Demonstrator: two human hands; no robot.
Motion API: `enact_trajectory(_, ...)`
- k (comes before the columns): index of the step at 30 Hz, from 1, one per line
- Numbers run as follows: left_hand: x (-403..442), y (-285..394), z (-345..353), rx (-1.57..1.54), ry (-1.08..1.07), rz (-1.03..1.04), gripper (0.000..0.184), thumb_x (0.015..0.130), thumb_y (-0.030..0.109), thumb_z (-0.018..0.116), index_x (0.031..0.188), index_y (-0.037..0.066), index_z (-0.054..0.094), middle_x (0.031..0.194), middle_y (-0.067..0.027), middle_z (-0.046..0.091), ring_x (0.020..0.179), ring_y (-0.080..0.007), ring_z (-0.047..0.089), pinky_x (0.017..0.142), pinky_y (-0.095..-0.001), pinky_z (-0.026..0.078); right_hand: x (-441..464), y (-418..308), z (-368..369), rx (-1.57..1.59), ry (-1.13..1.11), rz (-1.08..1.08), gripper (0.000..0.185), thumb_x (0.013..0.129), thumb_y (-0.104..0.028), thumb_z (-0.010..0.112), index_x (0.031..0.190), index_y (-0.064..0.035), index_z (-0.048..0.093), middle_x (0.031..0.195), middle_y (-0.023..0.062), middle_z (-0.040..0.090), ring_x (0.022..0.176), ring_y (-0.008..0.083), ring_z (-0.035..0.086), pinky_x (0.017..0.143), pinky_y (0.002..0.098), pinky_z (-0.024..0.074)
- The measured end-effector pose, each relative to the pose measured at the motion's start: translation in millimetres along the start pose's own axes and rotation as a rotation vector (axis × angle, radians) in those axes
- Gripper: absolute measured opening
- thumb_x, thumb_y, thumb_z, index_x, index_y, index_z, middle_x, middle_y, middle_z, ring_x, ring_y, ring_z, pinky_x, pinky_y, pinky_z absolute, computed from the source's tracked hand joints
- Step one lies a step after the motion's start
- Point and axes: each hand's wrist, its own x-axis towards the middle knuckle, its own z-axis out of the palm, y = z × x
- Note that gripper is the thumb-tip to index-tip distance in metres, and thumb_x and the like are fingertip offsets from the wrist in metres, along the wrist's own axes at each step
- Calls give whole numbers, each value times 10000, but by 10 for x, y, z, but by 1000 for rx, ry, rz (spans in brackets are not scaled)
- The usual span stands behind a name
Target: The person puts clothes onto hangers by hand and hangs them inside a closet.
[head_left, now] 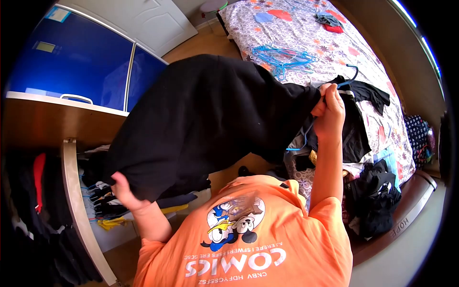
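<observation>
A large piece of black clothing (pixel 191 110) is stretched between my two hands; its exact kind I cannot make out. My left hand (pixel 128 195) grips its lower left edge, thumb in front and the other fingers hidden behind the cloth. My right hand (pixel 331 107) is closed on the gathered right end, together with a blue hanger (pixel 355 72) whose hook sticks out above the fist. Part of the hanger's frame shows below that hand.
Several blue hangers (pixel 284 57) lie on a flowered bedspread (pixel 330 45). Dark clothes (pixel 373 196) are heaped on the bed's near corner, by its footboard (pixel 404 215). An open wardrobe with blue doors (pixel 86 57) and a wooden upright (pixel 81 201) stands left, full of hanging clothes.
</observation>
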Motion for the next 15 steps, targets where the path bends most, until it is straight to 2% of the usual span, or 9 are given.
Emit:
enact_trajectory(1,-17,72,54,-15,-14,20,535,941,375,479,1309,-10,428,1306,-150,486,1184,-283,482,1048,-430,327,48,28,-24,-31,21,30,326,969,-351,460,800,-79,519,519,-66,294,438,38,216,432,216,168)
enact_trajectory(2,-29,126,103,-230,-152,8,571,950,415,436,1330,-10,408,1353,-142,447,1231,-279,440,1075,-414,284,80,53,-27,-44,22,17,317,965,-348,473,801,-81,523,519,-70,297,442,34,218,433,219,166)
enact_trajectory(3,-47,174,82,49,4,127,576,956,427,414,1338,-4,405,1389,-135,412,1256,-290,415,1079,-401,279,114,74,-25,-41,19,23,317,965,-348,473,801,-81,523,519,-70,297,442,34,218,433,219,166)
enact_trajectory(5,-12,315,82,-102,-174,45,571,961,431,395,1334,-1,418,1396,-142,404,1254,-285,420,1075,-384,291,181,107,-30,-14,-34,70,307,962,-343,481,801,-85,524,514,-68,293,441,36,216,435,219,166)
enact_trajectory(9,37,495,303,-331,-219,-104,573,965,434,375,1340,3,411,1385,-134,421,1243,-275,436,1075,-371,293,245,166,-1,-3,-94,144,276,960,-331,489,828,-91,520,505,-64,296,424,39,217,417,214,179)
enact_trajectory(11,71,485,796,25,680,123,562,975,416,349,1372,18,371,1418,-116,384,1270,-255,407,1081,-362,281,270,200,-8,0,-100,172,266,961,-325,488,836,-92,516,503,-64,298,419,38,218,407,214,183)
enact_trajectory(12,44,467,762,27,681,122,562,975,416,349,1372,18,371,1418,-116,384,1270,-255,407,1081,-362,281,281,215,-13,11,-124,196,269,961,-327,487,835,-91,517,504,-63,301,419,38,218,406,213,182)
enact_trajectory(14,-41,410,600,203,313,314,537,985,387,331,1394,39,343,1437,-109,359,1282,-247,393,1086,-365,270,290,237,15,22,-136,229,278,963,-332,483,836,-88,520,511,-59,308,419,38,217,405,213,178)
enact_trajectory(15,-34,430,486,204,314,313,537,985,387,331,1394,39,343,1437,-109,359,1282,-247,393,1086,-365,270,292,246,31,22,-135,230,278,963,-332,483,836,-88,520,511,-59,308,419,38,217,405,213,178)
